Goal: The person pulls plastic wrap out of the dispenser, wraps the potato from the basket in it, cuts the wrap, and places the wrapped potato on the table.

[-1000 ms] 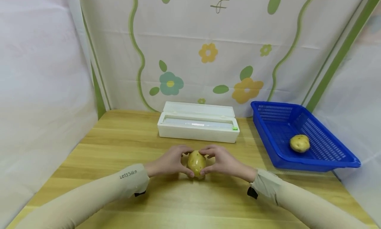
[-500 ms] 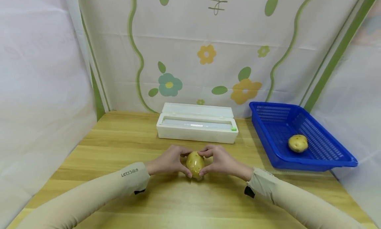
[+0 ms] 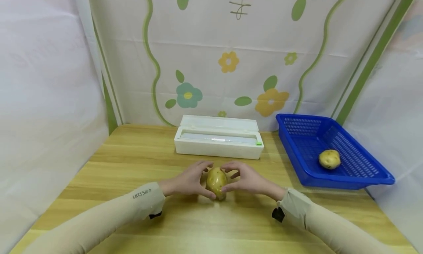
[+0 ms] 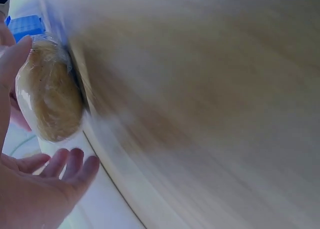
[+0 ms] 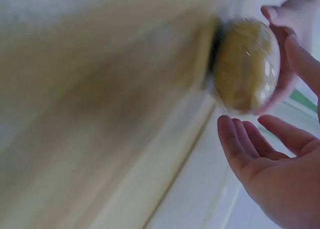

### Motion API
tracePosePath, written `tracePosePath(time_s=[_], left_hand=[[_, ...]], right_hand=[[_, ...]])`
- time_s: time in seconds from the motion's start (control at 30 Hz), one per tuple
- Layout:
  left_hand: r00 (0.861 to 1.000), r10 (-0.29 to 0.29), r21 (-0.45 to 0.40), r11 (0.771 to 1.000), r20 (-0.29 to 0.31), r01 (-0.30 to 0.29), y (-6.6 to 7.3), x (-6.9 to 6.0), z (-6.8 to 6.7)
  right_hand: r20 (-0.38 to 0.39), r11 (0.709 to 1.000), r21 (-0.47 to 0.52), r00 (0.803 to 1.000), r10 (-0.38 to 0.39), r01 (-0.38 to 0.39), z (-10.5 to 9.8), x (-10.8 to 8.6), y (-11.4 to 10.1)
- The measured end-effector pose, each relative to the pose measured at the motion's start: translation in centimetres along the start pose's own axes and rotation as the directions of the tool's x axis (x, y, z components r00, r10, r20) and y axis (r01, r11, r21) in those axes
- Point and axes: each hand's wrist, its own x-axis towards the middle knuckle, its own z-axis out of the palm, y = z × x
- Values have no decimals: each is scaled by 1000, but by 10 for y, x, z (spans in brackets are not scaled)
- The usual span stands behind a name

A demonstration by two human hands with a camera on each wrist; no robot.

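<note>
A potato (image 3: 216, 180) wrapped in clear plastic film stands on the wooden table between both hands. Loose film wrinkles show on the wrapped potato (image 4: 52, 91) in the left wrist view. My left hand (image 3: 188, 179) curves around its left side, thumb at the near edge, the other fingers off its surface. On the opposite side, my right hand (image 3: 248, 178) has its thumb by the potato and its fingers held apart from it. In the right wrist view a gap separates those fingertips (image 5: 224, 120) from the film.
Behind the hands sits a white cling film box (image 3: 218, 149), lid raised, a roll inside and a green slider at its right end. At the right, a blue plastic basket (image 3: 302, 169) holds another potato (image 3: 329, 159). Patterned cloth (image 3: 205, 63) hangs behind the table.
The fingers of both hands have loosened and spread away from the wrapped potato, which they gripped before. The potato stays nearly in place; the head view has shifted slightly.
</note>
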Motion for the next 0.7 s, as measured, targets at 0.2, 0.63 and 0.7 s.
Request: tracePosePath(time_s=[0.2,0.63,0.7], left_hand=[[999,-51,8,999,10,51,6,7,7],[998,-48,9,999,-41,48,5,8,12],[998,-43,2,999,-54,44,3,6,10]], right_hand=[[-74,997,49,996,55,-52,-12,-7,0],[-186,991,74,975,125,-113,-9,-17,-2],[-202,990,77,970,135,-122,-8,-18,-4]])
